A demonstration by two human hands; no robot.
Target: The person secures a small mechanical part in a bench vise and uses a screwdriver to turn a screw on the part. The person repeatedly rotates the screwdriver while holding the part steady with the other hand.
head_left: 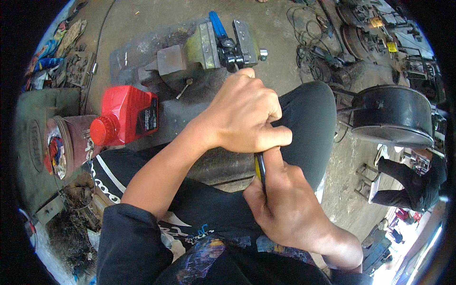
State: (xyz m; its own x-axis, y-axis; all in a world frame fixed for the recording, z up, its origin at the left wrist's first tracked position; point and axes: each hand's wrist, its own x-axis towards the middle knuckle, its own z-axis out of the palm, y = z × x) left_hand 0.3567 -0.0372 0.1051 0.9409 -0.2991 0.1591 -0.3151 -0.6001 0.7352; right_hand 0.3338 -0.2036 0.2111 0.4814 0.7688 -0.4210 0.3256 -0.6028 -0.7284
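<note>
My right hand (289, 206) is wrapped round a yellow-and-black handle (259, 169); the rest of this tool is hidden under my hands, so its kind does not show. Just beyond it, my left hand (247, 111) is closed in a fist, its thumb lying against the right hand's fingers. What the left fingers hold is hidden from above. The left knuckles come up to a black metal part (232, 56) between the jaws of a bench vise (202, 45). A blue handle (218, 24) sticks up from between those jaws on the far side.
A red plastic bottle (124, 116) stands left of the vise, beside a clear jar (78, 142) with colourful contents. My bent knee (308, 123) is right of my hands. Farther right are a black drum (392, 114), tangled cables (311, 57) and another person's dark-trousered legs (403, 178).
</note>
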